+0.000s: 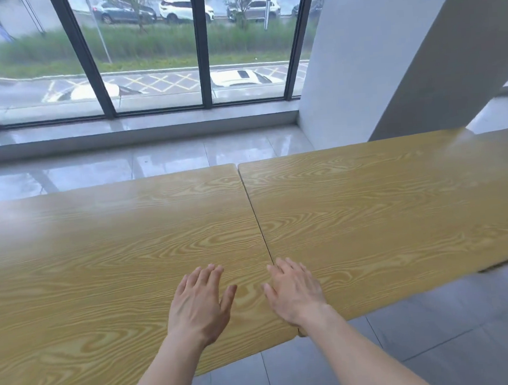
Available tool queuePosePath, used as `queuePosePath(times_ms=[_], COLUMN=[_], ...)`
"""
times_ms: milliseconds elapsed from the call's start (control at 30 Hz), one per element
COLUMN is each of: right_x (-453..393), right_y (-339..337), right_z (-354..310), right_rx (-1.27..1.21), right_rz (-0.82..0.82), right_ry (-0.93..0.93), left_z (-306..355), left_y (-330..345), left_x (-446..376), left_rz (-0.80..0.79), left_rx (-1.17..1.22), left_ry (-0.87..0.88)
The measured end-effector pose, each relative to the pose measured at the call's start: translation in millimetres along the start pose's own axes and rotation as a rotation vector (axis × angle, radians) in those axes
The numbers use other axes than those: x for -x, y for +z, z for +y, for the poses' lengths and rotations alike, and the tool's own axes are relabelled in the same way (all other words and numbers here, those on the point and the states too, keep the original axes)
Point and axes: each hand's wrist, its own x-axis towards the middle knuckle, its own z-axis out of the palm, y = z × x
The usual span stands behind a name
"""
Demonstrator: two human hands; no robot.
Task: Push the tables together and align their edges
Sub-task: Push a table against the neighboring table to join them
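Note:
Two light wood-grain tables stand side by side. The left table [100,265] and the right table [384,206] touch along a thin dark seam that runs from the far edge to the near edge. Their far corners look nearly level. My left hand [199,303] lies flat on the left table near the seam, fingers spread, holding nothing. My right hand [294,292] lies flat over the seam at the near edge, mostly on the right table, fingers spread. The seam's near part is hidden under that hand.
A large window [150,48] with dark frames and a low sill lies beyond the tables. A white pillar [372,55] stands at the back right, close to the right table's far edge. Grey tiled floor [455,328] runs along the near side.

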Motion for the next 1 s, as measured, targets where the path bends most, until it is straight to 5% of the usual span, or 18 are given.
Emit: queuePosePath(times_ms=[433, 1000], right_x=[83.6, 265.7], right_y=[-100.4, -110.8], right_z=[94.3, 490.8], right_rx=[-0.047, -0.228], right_rz=[-0.013, 0.163], right_ry=[0.103, 0.529], left_z=[126.9, 558.1], left_y=[-73.2, 19.4], left_x=[3.1, -17.4], left_rz=[-0.140, -0.294], left_rx=[-0.121, -0.273], left_ry=[0.080, 0.576])
